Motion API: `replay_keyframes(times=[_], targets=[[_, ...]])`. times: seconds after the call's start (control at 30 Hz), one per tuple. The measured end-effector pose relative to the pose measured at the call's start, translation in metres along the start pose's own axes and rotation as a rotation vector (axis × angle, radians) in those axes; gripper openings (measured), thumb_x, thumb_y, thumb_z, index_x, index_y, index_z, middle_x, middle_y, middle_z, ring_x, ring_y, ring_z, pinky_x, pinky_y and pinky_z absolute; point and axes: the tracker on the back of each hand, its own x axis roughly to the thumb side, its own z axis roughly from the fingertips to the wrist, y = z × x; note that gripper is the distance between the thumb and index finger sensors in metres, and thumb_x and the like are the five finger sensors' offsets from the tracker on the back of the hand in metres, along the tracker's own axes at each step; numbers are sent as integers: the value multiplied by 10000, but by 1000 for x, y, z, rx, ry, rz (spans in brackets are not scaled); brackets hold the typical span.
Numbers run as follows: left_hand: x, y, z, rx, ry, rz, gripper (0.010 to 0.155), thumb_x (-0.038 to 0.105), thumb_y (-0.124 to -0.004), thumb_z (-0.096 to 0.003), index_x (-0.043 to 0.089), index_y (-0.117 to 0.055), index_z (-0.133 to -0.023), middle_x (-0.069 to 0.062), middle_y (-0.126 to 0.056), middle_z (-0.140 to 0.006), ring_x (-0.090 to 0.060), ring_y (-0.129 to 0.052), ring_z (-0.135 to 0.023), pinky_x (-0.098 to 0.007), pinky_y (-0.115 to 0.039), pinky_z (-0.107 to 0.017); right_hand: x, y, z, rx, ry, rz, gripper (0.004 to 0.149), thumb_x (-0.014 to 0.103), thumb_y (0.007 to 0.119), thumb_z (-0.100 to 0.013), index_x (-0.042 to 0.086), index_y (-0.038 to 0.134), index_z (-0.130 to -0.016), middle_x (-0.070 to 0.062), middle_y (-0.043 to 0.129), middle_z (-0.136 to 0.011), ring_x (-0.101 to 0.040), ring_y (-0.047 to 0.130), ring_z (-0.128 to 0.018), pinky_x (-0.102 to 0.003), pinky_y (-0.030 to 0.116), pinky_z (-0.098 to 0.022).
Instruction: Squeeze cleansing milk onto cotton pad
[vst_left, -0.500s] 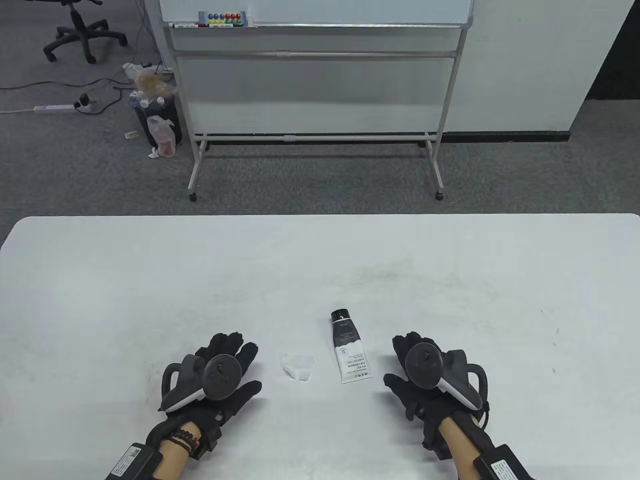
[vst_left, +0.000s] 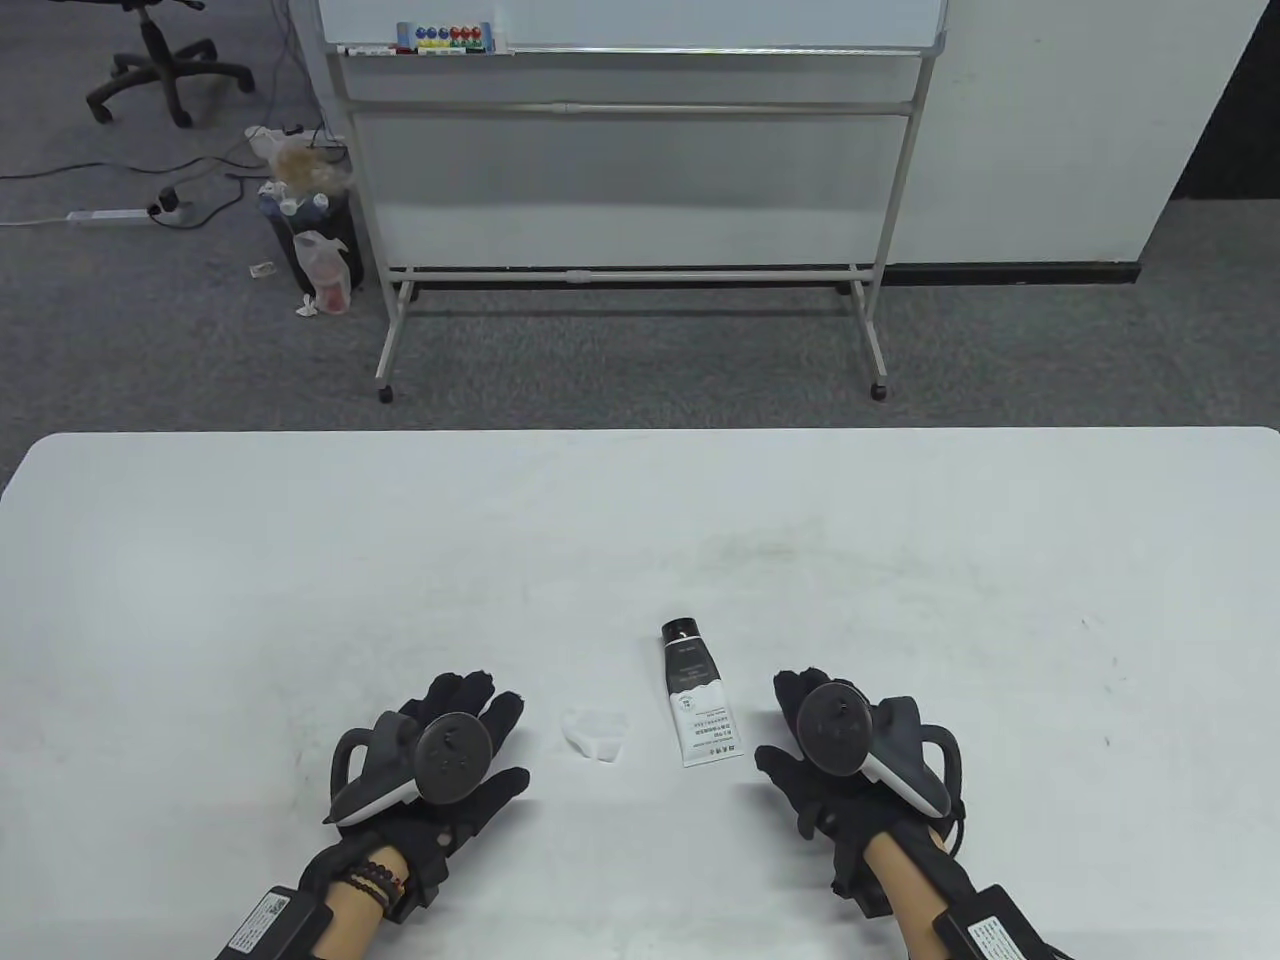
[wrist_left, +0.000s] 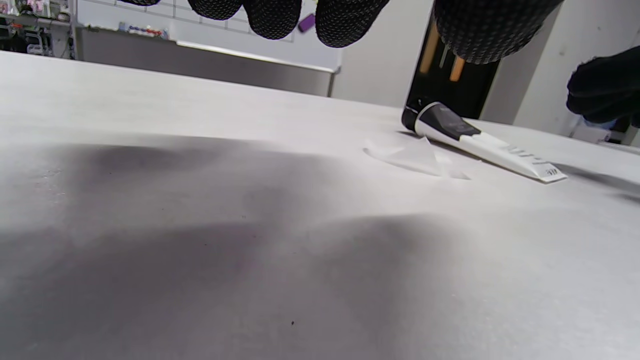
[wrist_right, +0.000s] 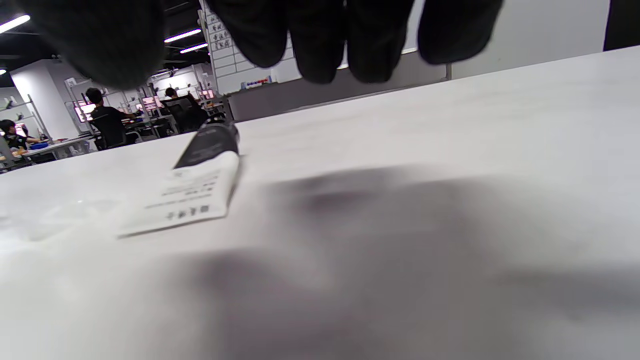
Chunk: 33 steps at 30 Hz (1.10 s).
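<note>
Hands flat and spread, left hand (vst_left: 440, 750) and right hand (vst_left: 835, 745) gripping nothing. Tube (vst_left: 694, 691) lying between them, cotton pad (vst_left: 597, 733) just left of it. Best grabbed mid-body, cap pointed away, nozzle brought over the pad.

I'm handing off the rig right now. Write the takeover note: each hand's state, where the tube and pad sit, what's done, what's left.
Left hand: open, holding nothing, just left of the cotton pad.
Right hand: open, holding nothing, just right of the cleansing milk tube.
Tube lies flat on the table, black cap end pointing away, right of the pad, apart from it.
Done: nothing; neither thing is touched.
Left: pick up the tube, open it, squeeze milk onto the pad.
</note>
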Motion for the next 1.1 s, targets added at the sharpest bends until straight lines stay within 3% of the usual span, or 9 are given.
replay_keyframes(times=[0.17, 0.33, 0.53, 0.67, 0.83, 0.93, 1.0, 1.1], targets=[[2, -2, -1, 3, 7, 6, 771, 564, -657, -477, 189, -438, -1114, -222, -351, -1198, -509, -325, -1079, -722, -411, -712, 27, 4, -12, 6, -17, 25, 867, 610, 720, -406, 189, 444, -1112, -120, 604, -1133, -385, 660, -1050, -575, 600, -708], [7, 0, -3, -2, -8, 3, 772, 565, -655, -478, 185, -439, -1115, -223, -352, -1199, -509, -327, -1081, -723, -411, -714, 50, 7, -52, 30, 49, 183, 880, 614, 717, -401, 146, 459, -1101, -135, 642, -1103, -382, 720, -1008, -545, 650, -685], [8, 0, -2, -4, -12, 2, 774, 566, -656, -478, 182, -445, -1115, -222, -366, -1199, -510, -343, -1080, -722, -420, -713, 71, 23, -91, 98, 126, 251, 925, 637, 750, -373, 102, 502, -1085, -152, 716, -1045, -369, 803, -925, -506, 709, -634], [9, 1, -3, -2, -11, 11, 768, 566, -657, -478, 185, -452, -1114, -222, -378, -1198, -510, -353, -1080, -718, -431, -714, 84, 37, -102, 146, 150, 364, 972, 660, 758, -359, 82, 473, -1087, -135, 755, -1011, -339, 849, -874, -487, 735, -607], [10, 1, -3, 13, -15, 18, 766, 563, -659, -479, 182, -461, -1112, -221, -387, -1196, -511, -363, -1079, -719, -436, -714, 88, 42, -107, 119, 209, 310, 1022, 645, 852, -310, 50, 511, -1067, -124, 828, -909, -262, 932, -687, -435, 790, -521], [13, 6, 1, 135, -59, 28, 733, 547, -677, -472, 174, -534, -1087, -201, -493, -1176, -492, -474, -1070, -700, -508, -710, 84, 41, -107, 181, 260, 236, 957, 631, 876, -295, 87, 600, -1032, -33, 899, -770, -125, 963, -478, -343, 845, -403], [16, 9, 2, 177, -72, 46, 720, 545, -680, -472, 170, -562, -1075, -189, -555, -1159, -481, -546, -1058, -693, -556, -701, 79, 38, -105, 184, 279, 141, 818, 574, 882, -321, 111, 694, -969, 20, 963, -635, -75, 987, -347, -298, 876, -310], [22, 9, 3, 210, -92, 62, 704, 542, -688, -470, 170, -593, -1061, -184, -611, -1137, -491, -643, -1026, -688, -603, -686, 71, 35, -98, 183, 291, 63, 659, 507, 860, -367, 128, 783, -899, 9, 996, -583, -84, 1007, -284, -296, 883, -267]])
